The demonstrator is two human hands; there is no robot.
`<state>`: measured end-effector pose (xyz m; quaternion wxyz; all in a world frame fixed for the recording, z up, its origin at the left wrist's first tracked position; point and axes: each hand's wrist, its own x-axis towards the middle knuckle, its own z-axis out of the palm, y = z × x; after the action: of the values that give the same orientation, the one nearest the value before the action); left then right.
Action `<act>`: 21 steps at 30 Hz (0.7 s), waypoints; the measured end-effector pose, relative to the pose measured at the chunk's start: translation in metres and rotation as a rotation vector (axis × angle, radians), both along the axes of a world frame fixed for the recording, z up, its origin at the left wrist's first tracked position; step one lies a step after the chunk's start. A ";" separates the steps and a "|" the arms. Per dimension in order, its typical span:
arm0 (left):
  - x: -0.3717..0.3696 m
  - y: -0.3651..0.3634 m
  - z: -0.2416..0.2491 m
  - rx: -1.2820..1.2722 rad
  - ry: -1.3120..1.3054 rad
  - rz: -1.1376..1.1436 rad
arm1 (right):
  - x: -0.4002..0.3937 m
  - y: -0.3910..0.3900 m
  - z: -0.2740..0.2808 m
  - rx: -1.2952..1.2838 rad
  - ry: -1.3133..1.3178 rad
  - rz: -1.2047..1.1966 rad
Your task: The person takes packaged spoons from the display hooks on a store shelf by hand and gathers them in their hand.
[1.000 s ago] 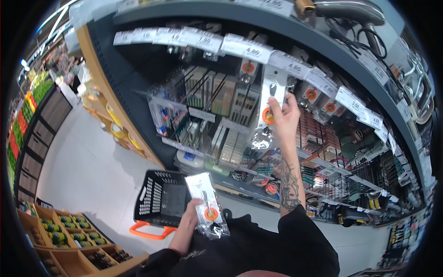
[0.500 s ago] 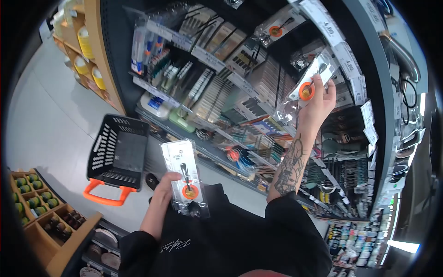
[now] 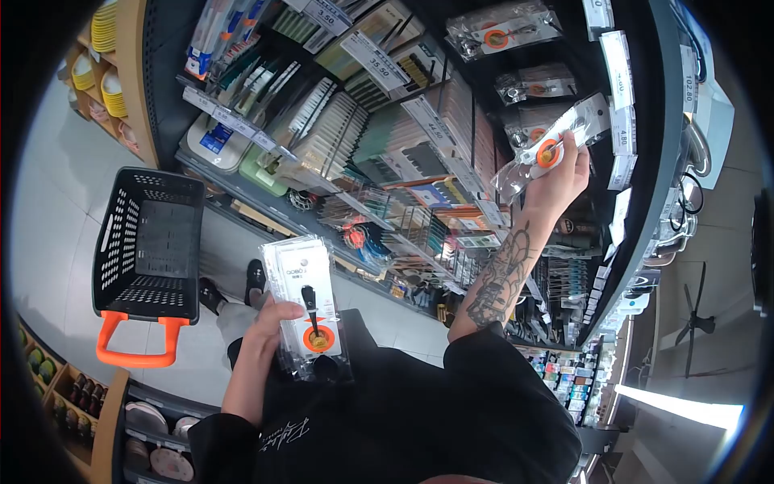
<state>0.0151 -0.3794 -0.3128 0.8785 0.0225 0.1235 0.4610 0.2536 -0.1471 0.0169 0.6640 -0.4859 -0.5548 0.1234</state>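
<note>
My left hand (image 3: 272,324) is closed, thumb on top, around a clear-wrapped packet (image 3: 319,302) held upright before my chest. Its white card shows a black-handled utensil over an orange circle, and extra plastic edges show behind it. At the shelf, my raised right hand (image 3: 562,182) grips a similar packet (image 3: 542,155), tilted, with thumb and fingers at its edge. More packets of this look hang close by: one (image 3: 542,84) just above the right hand's packet and another (image 3: 508,36) higher up.
A black basket (image 3: 165,234) with an orange handle (image 3: 171,343) stands on the floor at left. White price tags (image 3: 617,71) line the rack's right side. Carded goods (image 3: 318,133) fill the shelves ahead. Wooden bins (image 3: 76,399) stand at lower left.
The view has shifted, so the basket and shelves sit further left. My right hand still holds its packet at the hanging row, and my left hand keeps its packet, now slightly lower left.
</note>
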 end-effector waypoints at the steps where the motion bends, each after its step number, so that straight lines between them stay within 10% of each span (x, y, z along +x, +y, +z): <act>1: -0.001 0.000 -0.002 -0.009 0.018 -0.013 | -0.001 -0.002 0.000 0.004 -0.007 -0.014; 21: -0.010 0.009 0.008 0.043 -0.002 -0.023 | -0.007 -0.008 0.008 0.019 -0.017 -0.025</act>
<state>0.0051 -0.3699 -0.3050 0.8833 0.0422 0.1123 0.4533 0.2465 -0.1556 0.0252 0.6654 -0.4874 -0.5554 0.1058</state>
